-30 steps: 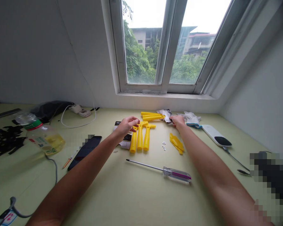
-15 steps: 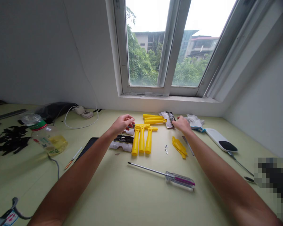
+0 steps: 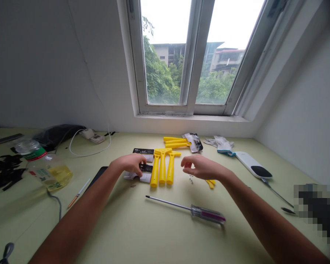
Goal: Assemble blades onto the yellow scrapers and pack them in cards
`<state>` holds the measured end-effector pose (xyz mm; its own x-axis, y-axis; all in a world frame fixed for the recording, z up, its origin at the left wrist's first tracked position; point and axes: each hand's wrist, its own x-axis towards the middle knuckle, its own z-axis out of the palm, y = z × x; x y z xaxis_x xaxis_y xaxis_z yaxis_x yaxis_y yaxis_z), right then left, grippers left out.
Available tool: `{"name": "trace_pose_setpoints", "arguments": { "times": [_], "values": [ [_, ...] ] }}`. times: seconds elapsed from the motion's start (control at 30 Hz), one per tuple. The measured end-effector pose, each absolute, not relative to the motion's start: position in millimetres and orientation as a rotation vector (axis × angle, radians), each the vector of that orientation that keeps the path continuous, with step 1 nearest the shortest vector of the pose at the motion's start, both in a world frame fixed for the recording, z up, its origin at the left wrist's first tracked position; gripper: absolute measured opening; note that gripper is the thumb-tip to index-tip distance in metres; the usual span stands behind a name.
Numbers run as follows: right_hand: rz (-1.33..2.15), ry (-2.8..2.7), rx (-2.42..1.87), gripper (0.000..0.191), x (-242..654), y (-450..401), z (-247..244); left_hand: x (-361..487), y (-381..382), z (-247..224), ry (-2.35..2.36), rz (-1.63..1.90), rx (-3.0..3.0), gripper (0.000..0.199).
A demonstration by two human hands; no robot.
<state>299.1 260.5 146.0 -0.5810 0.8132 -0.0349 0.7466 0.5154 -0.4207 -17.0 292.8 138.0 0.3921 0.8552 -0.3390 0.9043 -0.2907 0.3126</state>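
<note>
Between the two hands, on the pale green table, three yellow T-headed tools, laid side by side with heads far and handle ends near. Probably light and stiff, seemingly smooth moulded plastic, perhaps a little slippery; best held around the thick rounded handle, clear of the flat head. Just left of them, black-and-white boxes, apparently thin card; likely light and easily dented, so better pinched gently by the edges. Over these, left hand, loosely bent, thumb and fingers parted, nothing seen within; impossible to tell whether touching the near box. Right of the tools, right hand, half curled, gap between thumb and fingers, nothing visible inside. Beside and partly beneath it, tiny white pieces, hard-looking and easily scattered, and flat yellow pieces, mostly hidden. Near, a screwdriver, slim metal shaft, clear handle streaked purple. Far, more yellow handles next to a black-and-white packet; farther right, a soft, rumpled white glove with blue cuff
</note>
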Motion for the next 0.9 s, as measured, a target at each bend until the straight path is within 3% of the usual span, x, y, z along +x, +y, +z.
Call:
{"name": "trace_pose_setpoints", "arguments": {
  "times": [0.3, 0.63, 0.77, 0.9],
  "values": [
    [0.558, -2.623, -1.670, 0.015, 359.7, 290.6, 141.0, -27.4, 301.6, 135.2, 1.507, -0.017, 2.173, 0.040],
    [0.572, -2.543, -1.940, 0.027, 373.7, 300.4, 128.9, -30.0, 304.4, 132.7, 1.597, -0.022, 2.202, 0.046],
    [0.548, -2.533, -1.959, 0.029, 367.4, 300.6, 121.4, -4.6, 289.5, 130.6, 1.634, 0.269, 2.481, 0.034],
    [0.506, -2.495, -2.006, 0.031, 375.5, 303.9, 123.3, 50.7, 263.6, 117.6, 1.486, 0.410, 2.681, 0.040]
  ]
}}
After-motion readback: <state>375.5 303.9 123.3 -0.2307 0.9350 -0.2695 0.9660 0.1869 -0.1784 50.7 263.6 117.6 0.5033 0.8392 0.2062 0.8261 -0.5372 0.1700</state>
